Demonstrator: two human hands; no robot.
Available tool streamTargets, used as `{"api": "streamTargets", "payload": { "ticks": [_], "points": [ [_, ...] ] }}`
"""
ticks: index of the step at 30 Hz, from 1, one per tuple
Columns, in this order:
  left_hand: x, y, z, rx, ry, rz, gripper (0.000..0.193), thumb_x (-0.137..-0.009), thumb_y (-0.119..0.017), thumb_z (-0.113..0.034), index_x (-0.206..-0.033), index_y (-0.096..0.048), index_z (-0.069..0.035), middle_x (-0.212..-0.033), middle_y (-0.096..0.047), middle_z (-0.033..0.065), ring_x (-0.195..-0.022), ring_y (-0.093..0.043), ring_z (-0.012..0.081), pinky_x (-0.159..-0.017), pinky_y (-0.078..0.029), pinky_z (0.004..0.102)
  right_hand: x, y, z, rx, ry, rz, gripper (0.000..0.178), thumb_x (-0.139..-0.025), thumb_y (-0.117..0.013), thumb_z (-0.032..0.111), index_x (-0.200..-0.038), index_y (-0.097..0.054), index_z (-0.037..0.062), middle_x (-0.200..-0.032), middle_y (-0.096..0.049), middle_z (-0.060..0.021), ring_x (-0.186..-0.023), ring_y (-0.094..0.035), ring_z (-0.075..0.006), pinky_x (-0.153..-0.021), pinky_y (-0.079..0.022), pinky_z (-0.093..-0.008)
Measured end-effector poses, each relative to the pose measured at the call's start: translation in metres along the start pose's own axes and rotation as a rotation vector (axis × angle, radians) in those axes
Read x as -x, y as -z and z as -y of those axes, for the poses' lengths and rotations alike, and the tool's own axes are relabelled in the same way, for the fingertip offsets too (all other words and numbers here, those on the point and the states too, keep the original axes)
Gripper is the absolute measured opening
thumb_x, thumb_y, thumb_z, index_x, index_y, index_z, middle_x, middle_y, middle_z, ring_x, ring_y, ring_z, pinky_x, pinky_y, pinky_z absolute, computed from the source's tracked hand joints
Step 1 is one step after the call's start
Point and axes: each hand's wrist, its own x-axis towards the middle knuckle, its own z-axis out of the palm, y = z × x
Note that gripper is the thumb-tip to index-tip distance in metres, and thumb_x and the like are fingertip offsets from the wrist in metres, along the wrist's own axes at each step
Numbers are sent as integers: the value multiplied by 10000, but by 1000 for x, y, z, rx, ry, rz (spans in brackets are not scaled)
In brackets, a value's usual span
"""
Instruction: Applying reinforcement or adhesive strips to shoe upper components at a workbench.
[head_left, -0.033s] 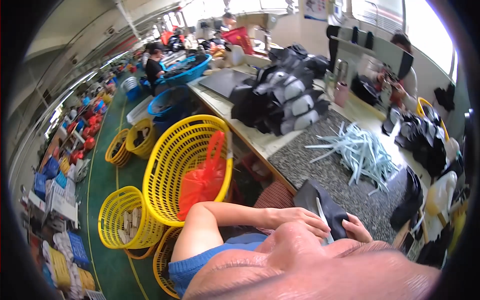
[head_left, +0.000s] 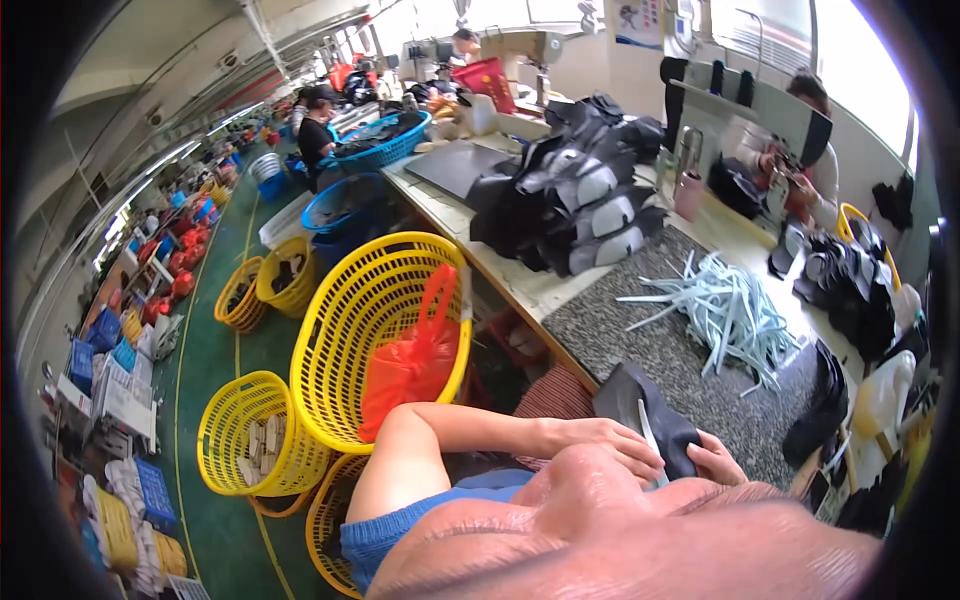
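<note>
A black, smooth piece (head_left: 635, 393), which looks like a shoe upper, lies at the near edge of the grey speckled tabletop. Along it runs a narrow pale strip (head_left: 647, 428). My left hand (head_left: 612, 443) is closed over the strip's lower part, pressing it against the black piece. My right hand (head_left: 714, 459) has its fingers wrapped round the piece's right edge. The nose and cheek in front hide the lower part of the work. Beyond my hands lies a tangled heap of pale blue strips (head_left: 728, 315).
Black pieces with grey linings (head_left: 560, 190) are piled at the back of the table (head_left: 590, 320). A large yellow basket (head_left: 335, 330) holding a red plastic bag (head_left: 405, 370) stands to the left. A co-worker (head_left: 800, 150) sits at the far right, beside a metal flask (head_left: 690, 150).
The whole view has shifted slightly, so the table and baskets sit a little further right. Both hands keep the same hold on the black piece and strip.
</note>
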Motion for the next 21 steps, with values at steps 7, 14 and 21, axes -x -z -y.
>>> {"api": "streamTargets", "payload": {
  "ticks": [7,14,21],
  "points": [
    [4,1,1,-92,-144,-28,227,-993,-603,-116,-1172,-700,-17,-1303,-708,129,-1310,-641,292,-1091,-554,417,-29,-12,5,340,-14,-73,184,-971,-757,121,-1127,-716,33,-981,-756,4,-810,-692,-85,-719,-553,-273],
    [12,-22,21,-46,-177,-59,198,-964,-621,-104,-1106,-719,-7,-1276,-712,143,-1295,-638,298,-1072,-571,426,-20,-20,-4,345,251,-176,190,-1050,-648,135,-1176,-723,14,-1042,-739,7,-921,-664,-83,-832,-524,-268],
    [9,-40,41,-111,-232,-65,270,-958,-597,-163,-1149,-725,-22,-1305,-714,108,-1316,-623,265,-1142,-504,414,14,41,-49,10,-23,-299,254,-1113,-573,333,-1122,-669,98,-976,-699,27,-817,-621,-51,-715,-495,-232]
  ]
}}
